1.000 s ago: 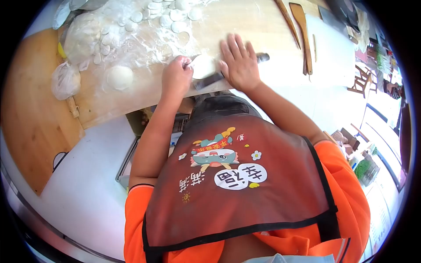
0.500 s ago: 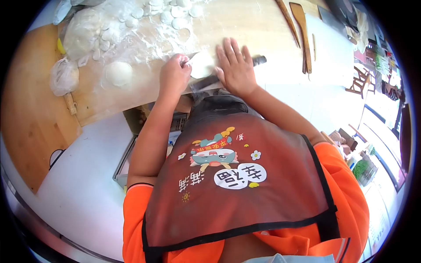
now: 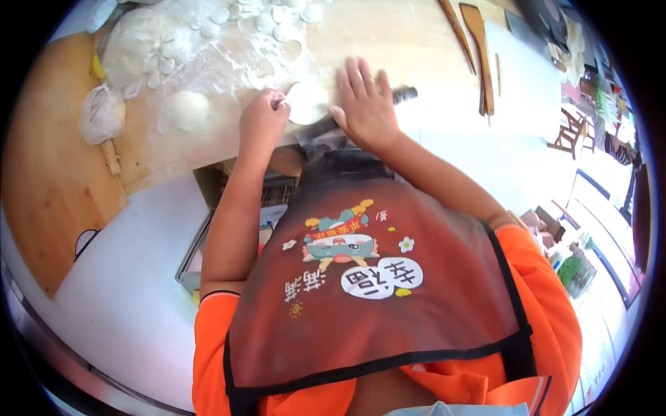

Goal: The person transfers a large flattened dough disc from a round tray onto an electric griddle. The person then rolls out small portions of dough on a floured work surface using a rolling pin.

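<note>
My left hand [image 3: 264, 119] is closed, pinching the left edge of a thin round dough wrapper [image 3: 307, 104] on the floured wooden board. My right hand [image 3: 366, 105] lies flat with its fingers stretched out across a dark rolling pin [image 3: 404, 95]. The palm covers the pin's middle, and its near end shows by the lower edge of the wrapper. To the left of my left hand rests a pale round of dough [image 3: 188, 111]. Several small flattened dough pieces [image 3: 286, 32] are scattered in flour toward the back.
A clear plastic sheet [image 3: 132, 52] covers dough at the back left, with a knotted plastic bag [image 3: 104, 116] beside it. A wooden spatula [image 3: 476, 35] and a wooden stick [image 3: 458, 33] lie at the back right. The board's front edge [image 3: 166, 168] runs close to my apron.
My left hand has shifted left, and the wrapper's near edge has come with it. My right hand and the rolling pin have moved slightly left.
</note>
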### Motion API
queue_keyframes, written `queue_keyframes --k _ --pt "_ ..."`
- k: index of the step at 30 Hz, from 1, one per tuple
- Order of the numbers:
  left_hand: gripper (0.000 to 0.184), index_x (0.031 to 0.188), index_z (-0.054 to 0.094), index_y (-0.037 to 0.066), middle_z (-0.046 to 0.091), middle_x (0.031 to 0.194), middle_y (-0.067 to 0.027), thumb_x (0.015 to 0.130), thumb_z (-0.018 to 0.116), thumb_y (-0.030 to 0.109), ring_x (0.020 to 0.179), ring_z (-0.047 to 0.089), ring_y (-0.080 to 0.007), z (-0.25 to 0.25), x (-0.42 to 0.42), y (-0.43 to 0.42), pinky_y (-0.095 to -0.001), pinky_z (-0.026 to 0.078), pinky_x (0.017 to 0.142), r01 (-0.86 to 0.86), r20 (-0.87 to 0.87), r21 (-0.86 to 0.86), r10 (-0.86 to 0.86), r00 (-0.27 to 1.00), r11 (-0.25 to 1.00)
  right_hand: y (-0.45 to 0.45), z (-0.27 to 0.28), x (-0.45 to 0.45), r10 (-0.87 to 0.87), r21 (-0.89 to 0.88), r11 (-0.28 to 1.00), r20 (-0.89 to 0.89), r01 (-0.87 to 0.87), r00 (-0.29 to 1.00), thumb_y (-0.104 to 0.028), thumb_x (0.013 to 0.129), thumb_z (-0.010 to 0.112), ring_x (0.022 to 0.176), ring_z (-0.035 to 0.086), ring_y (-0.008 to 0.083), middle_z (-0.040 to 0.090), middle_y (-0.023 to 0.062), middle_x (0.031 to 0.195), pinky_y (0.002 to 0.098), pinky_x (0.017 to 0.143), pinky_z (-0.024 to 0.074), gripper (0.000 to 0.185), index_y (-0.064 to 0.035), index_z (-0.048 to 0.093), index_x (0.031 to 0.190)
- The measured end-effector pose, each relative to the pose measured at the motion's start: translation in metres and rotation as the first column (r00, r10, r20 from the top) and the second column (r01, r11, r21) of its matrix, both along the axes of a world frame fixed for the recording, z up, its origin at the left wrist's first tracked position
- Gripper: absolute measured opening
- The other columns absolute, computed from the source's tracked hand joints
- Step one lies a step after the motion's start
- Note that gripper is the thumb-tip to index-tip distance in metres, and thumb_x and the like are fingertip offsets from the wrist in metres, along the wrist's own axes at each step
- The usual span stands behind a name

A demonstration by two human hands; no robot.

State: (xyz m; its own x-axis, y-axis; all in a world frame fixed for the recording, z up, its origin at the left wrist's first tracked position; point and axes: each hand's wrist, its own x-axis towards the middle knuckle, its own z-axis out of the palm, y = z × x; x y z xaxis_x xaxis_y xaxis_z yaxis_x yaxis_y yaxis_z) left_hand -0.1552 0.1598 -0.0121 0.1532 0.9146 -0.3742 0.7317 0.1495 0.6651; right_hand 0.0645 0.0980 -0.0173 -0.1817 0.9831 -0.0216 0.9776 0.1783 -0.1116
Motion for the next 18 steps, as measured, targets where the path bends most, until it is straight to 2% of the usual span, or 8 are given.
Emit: queue_keyframes --k 3,6,8,10,11,13,16,18 --pt "0.028 0.104 0.071 0.002 0.074 0.092 -0.0181 0.09 0.07 0.026 0.086 0.072 -0.0348 -0.005 -0.005 -0.007 -0.0419 0.055 0.078 -0.059 0.0 -0.012 0.059 0.998 0.998 0.048 -0.008 -0.005 0.059 0.134 0.989 0.016 -0.06 0.998 -0.053 0.101 0.047 0.149 0.033 0.0361 0.042 0.0207 0.156 0.0636 0.118 0.0233 0.068 -0.0011 0.05 0.144" --pt "0.029 0.105 0.071 0.001 0.074 0.092 -0.0188 0.089 0.071 0.025 0.085 0.071 -0.0357 0.002 -0.002 -0.008 -0.0422 0.055 0.078 -0.008 -0.071 0.034 0.01 0.997 0.999 0.047 0.007 0.013 0.321 0.098 0.943 -0.037 -0.317 0.946 -0.049 0.099 0.052 0.149 0.033 0.0323 0.043 0.0148 0.155 0.0609 0.121 0.021 0.059 -0.0063 0.052 0.141" --pt "0.032 0.106 0.07 -0.001 0.073 0.094 -0.0194 0.09 0.072 0.026 0.086 0.071 -0.0306 0.0 -0.002 -0.009 -0.0397 0.054 0.079 -0.024 -0.003 0.023 0.024 1.0 0.999 0.022 0.004 0.038 0.481 0.055 0.877 -0.076 -0.478 0.874 -0.047 0.087 0.066 0.147 0.036 0.0301 0.048 0.0134 0.15 0.0582 0.123 0.0212 0.064 -0.005 0.055 0.134" --pt "0.032 0.109 0.068 -0.004 0.073 0.1 -0.0173 0.093 0.07 0.024 0.091 0.07 -0.0255 0.011 0.004 -0.006 -0.0361 0.054 0.084 -0.059 0.077 -0.037 0.061 0.995 0.998 0.008 0.015 0.053 0.41 -0.021 0.904 -0.241 -0.427 0.88 -0.029 0.073 0.08 0.126 0.054 0.0317 0.056 0.0163 0.131 0.0489 0.113 0.0376 0.057 -0.0044 0.057 0.119" --pt "0.029 0.108 0.069 -0.003 0.073 0.099 -0.015 0.094 0.068 0.022 0.09 0.07 -0.0244 0.01 0.007 -0.006 -0.035 0.054 0.083 -0.148 0.279 -0.147 0.184 0.942 0.978 0.007 0.013 0.055 0.283 0.03 0.955 -0.38 -0.294 0.881 -0.019 0.075 0.08 0.104 0.063 0.0328 0.061 0.0146 0.114 0.0456 0.095 0.0496 0.047 -0.0056 0.057 0.114" --pt "0.022 0.107 0.069 -0.002 0.073 0.096 -0.0106 0.096 0.065 0.017 0.088 0.07 -0.0223 0.009 0.013 -0.009 -0.033 0.054 0.082 -0.22 0.588 -0.399 0.432 0.684 0.89 0.013 0.039 0.042 -0.207 -0.272 0.959 -0.507 0.072 0.837 -0.023 0.08 0.078 0.088 0.067 0.0345 0.065 0.0172 0.098 0.0436 0.079 0.0536 0.04 -0.0061 0.059 0.111" --pt "0.019 0.111 0.065 0.0 0.068 0.1 -0.0042 0.099 0.062 0.014 0.09 0.066 -0.0162 0.049 0.032 -0.013 -0.0299 0.053 0.084 -0.19 0.69 -0.533 0.554 0.467 0.824 0.034 0.065 0.016 -0.16 -0.237 0.971 -0.739 -0.031 0.654 -0.022 0.084 0.078 0.078 0.066 0.0371 0.065 0.0185 0.088 0.0449 0.071 0.0524 0.035 -0.0058 0.061 0.109" --pt "0.018 0.112 0.064 0.002 0.066 0.101 -0.0032 0.099 0.062 0.013 0.091 0.064 -0.0147 0.046 0.039 -0.014 -0.0303 0.053 0.086 -0.189 0.728 -0.571 0.599 0.333 0.799 0.041 0.071 0.006 -0.159 -0.239 0.97 -0.757 -0.042 0.634 -0.024 0.085 0.078 0.08 0.066 0.0366 0.065 0.0189 0.088 0.0448 0.072 0.0517 0.033 -0.0041 0.061 0.105"
